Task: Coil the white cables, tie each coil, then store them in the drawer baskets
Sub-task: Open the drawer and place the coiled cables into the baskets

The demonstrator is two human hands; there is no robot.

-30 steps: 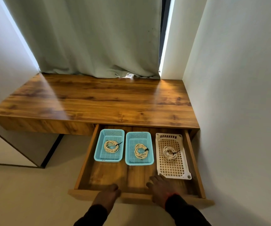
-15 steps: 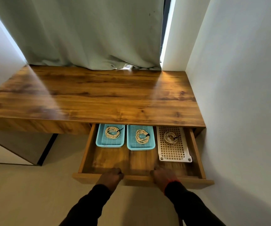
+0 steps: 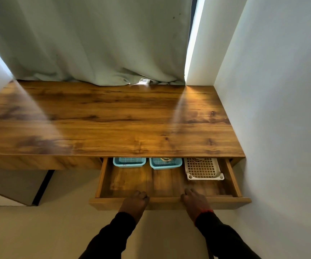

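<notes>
The wooden drawer point(image 3: 169, 201) stands partly open under the desk. Two blue baskets point(image 3: 129, 162) point(image 3: 165, 163) and a white lattice basket point(image 3: 203, 170) sit at its back, half hidden beneath the desktop. Only a sliver of one coiled cable point(image 3: 166, 159) shows in the middle basket; the other coils are hidden. My left hand point(image 3: 135, 203) and my right hand point(image 3: 195, 202) both rest on the drawer's front panel, fingers curled over its top edge.
The wooden desk point(image 3: 113, 124) runs wall to wall, with a pale curtain point(image 3: 95, 43) hanging behind it. A white wall point(image 3: 281, 109) stands close on the right. Beige floor lies below the drawer.
The drawer has slid inward under both hands. The baskets and coils have gone mostly beneath the desktop.
</notes>
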